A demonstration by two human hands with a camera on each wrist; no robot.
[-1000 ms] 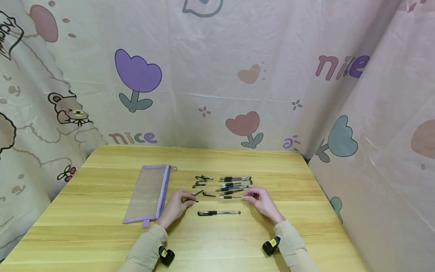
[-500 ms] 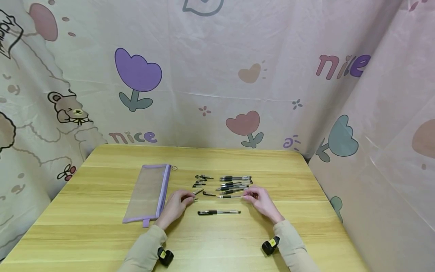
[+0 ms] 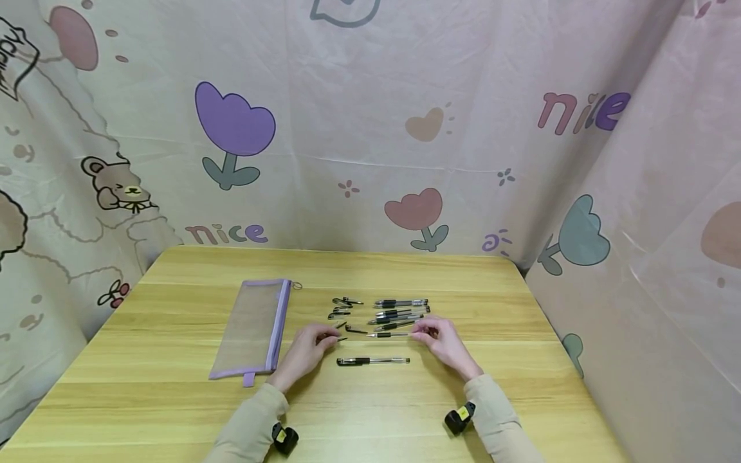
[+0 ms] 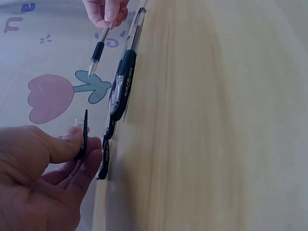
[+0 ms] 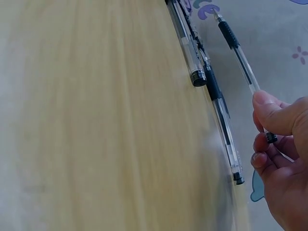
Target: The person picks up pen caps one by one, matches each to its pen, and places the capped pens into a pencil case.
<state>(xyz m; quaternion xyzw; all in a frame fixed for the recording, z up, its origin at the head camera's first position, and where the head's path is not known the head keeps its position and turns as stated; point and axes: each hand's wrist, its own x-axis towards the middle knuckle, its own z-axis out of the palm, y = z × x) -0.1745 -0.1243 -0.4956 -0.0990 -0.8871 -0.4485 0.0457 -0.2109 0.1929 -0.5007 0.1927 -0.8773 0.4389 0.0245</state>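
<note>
"Pen (image 5: 228, 33), one, uncapped: clear barrel, black grip. Location?"

"In front of the person, between the hands, tip to the left. The right hand (image 3: 443, 344) pinches it near its rear end, thumb against fingers. It appears lifted from the table (image 3: 370, 424)."

"Facing piece?"

"Cap (image 4: 85, 137), one, black, with clip. The left hand (image 3: 308, 350) pinches it between thumb and fingers, clip end to the right. Cap and pen tip: near, apart. Whether the mouth sits square to the tip, I cannot tell."

"Handling notes, assuming the two are being joined?"

"Best to level both on one line, tip at the mouth's centre, then press straight, without tilt. A rear hold probably lets the tip wander; sliding the right fingers toward the grip should steady it. Left fingertips belong clear of the mouth."

"Surrounding stock?"

"Just beyond the pen, to the right: uncapped pens (image 3: 399, 315), several, side by side. To their left: loose caps (image 3: 339, 312), several, best not brushed. Near side: capped pen (image 3: 373, 362), one, lying crosswise. Far left: mesh pouch (image 3: 246, 334), lilac edging, one. Backdrop: printed curtain (image 3: 347, 96)."
</note>
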